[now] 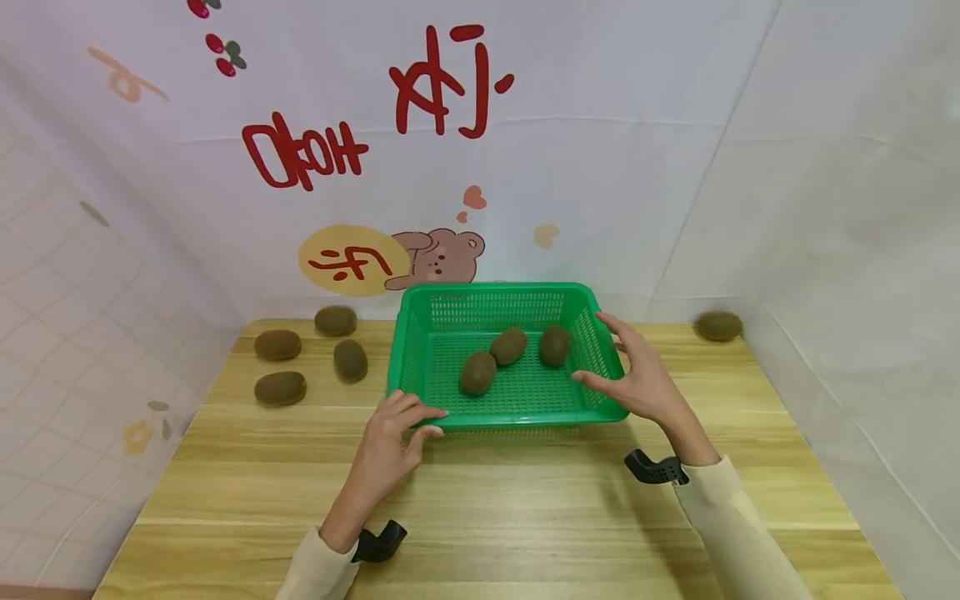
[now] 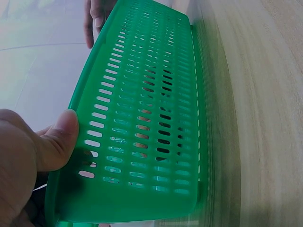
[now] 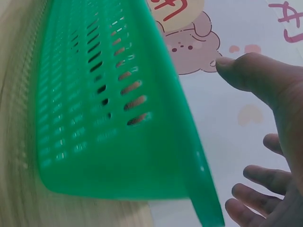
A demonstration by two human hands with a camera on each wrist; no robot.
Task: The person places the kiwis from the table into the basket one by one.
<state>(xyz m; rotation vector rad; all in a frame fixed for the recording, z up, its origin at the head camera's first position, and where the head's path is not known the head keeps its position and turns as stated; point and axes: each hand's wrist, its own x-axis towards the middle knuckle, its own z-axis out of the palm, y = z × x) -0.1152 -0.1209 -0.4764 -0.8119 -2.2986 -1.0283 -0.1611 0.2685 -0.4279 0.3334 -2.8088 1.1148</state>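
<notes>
A green plastic basket [image 1: 480, 421] with slotted walls stands on the wooden table, holding three brown kiwis, one at the right [image 1: 555, 346], one in the middle [image 1: 508, 346] and one nearer the front [image 1: 477, 372]. My left hand [image 1: 393, 437] pinches the basket's front left corner. In the left wrist view its thumb [image 2: 61, 137] presses the outer side of the rim, while its fingers are mostly hidden. My right hand [image 1: 637, 371] hovers at the basket's right end, fingers spread. The right wrist view shows that hand [image 3: 284, 127] apart from the rim, holding nothing.
Left of the basket lie several loose kiwis [image 1: 280, 388]. One more kiwi [image 1: 718, 326] sits at the table's far right corner. A white printed cloth [image 1: 585, 183] hangs behind the table [image 1: 517, 517] and along its sides. Each wrist wears a black band [image 1: 656, 468].
</notes>
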